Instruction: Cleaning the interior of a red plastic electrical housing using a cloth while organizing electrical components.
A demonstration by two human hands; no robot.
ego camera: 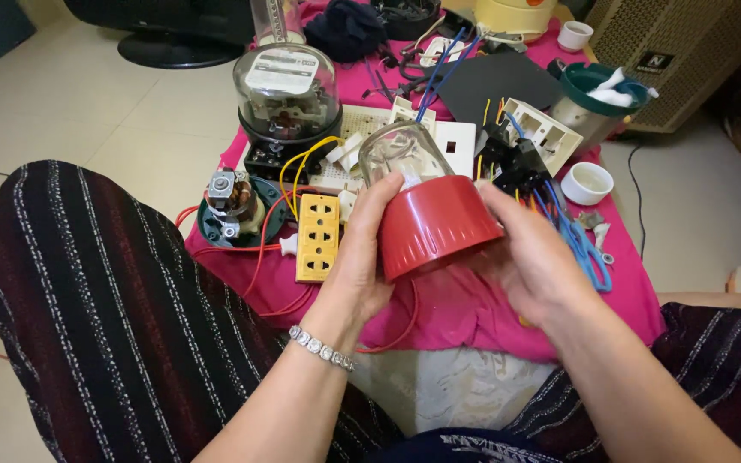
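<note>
While both hands, left hand [355,266] and right hand [532,257], clasped the red base [435,225] of the clear jar [400,154] above the pink cloth [473,309], its smooth, likely fragile dome seemed best handled by that sturdier base.

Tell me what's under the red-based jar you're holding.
Under the jar, held by the left hand and right hand, lies the pink cloth with a red wire. Anything directly beneath the hands is hidden.

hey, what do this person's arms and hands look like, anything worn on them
Both forearms are bare, with no sleeves showing. The left hand has a silvery bracelet of small sparkling square stones at the wrist. The right hand shows no jewellery or glove.
</note>
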